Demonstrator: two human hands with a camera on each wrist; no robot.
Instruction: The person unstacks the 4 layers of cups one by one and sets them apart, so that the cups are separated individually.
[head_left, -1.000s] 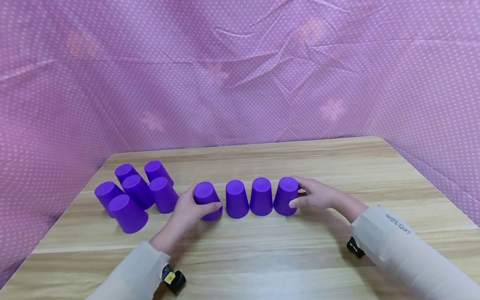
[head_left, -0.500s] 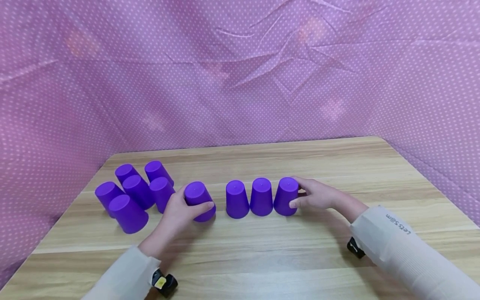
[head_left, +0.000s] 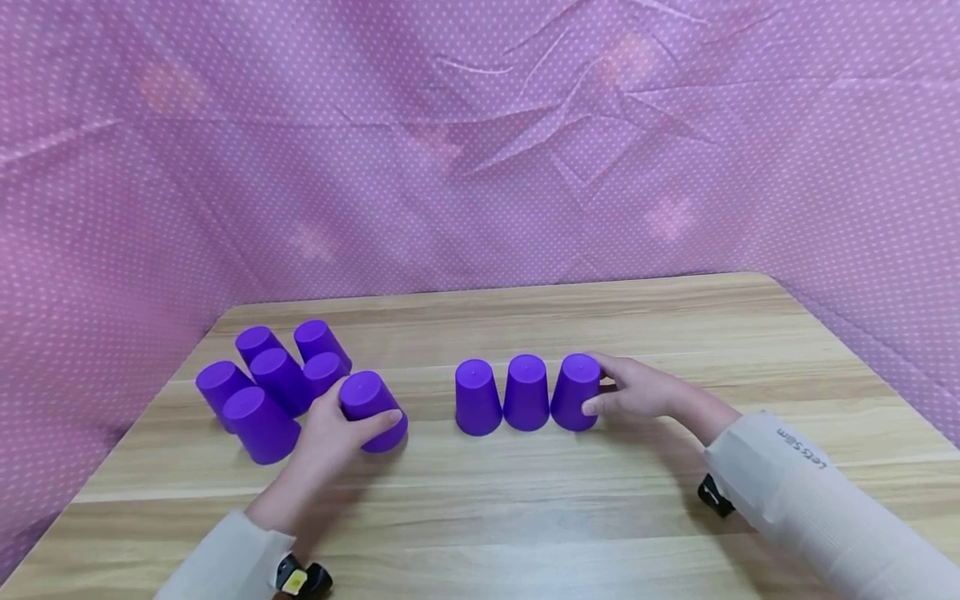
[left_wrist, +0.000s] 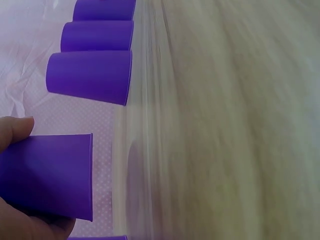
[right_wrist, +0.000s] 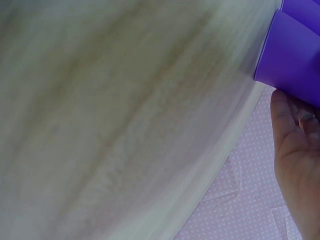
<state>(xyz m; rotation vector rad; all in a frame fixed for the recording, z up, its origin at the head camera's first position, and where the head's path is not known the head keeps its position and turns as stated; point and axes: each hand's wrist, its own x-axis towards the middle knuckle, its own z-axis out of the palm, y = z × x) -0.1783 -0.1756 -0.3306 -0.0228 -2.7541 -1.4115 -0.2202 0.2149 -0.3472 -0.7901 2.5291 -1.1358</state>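
Purple cup (head_left: 366, 398), upside down and gripped by the left hand (head_left: 327, 432), hangs just above the table (head_left: 480, 517), beside six cups (head_left: 279, 382); the right hand (head_left: 639, 390) holds a row's rightmost cup (head_left: 573, 392). Carrying level should avoid knocking the six cups.

Ten purple cups (head_left: 527, 396) are inverted, three aligned.

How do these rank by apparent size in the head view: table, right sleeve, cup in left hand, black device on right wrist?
1. Table
2. Right sleeve
3. Cup in the left hand, partly covered
4. Black device
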